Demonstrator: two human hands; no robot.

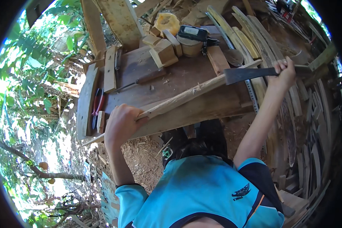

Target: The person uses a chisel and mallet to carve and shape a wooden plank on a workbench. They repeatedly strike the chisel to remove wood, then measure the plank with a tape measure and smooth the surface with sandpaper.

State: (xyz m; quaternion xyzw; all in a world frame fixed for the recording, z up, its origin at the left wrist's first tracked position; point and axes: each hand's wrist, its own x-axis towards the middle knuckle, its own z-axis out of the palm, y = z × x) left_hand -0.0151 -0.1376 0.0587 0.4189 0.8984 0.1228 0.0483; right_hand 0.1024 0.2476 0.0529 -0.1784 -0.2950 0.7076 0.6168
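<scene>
My left hand (122, 122) is closed around the near-left part of a long, thin strip of wood (184, 95). The strip slants up to the right across the workbench (135, 91), its left end poking out past my hand. Its upper surface looks roughly shaved around the middle. In my right hand (285, 71) is a machete (247, 74) with a dark, square-ended blade, gripped by fingers wrapped around it. The blade points left and overlaps the strip's right part; whether the edge touches the wood I cannot tell.
Red-handled pliers (98, 102) and a thin tool with a wooden handle (152, 76) lie on the bench. Wood blocks (163, 53), a black device (193, 33) and a long ruler (251, 95) are farther back. Long wood strips (268, 45) crowd the right; shavings (140, 159) litter the ground.
</scene>
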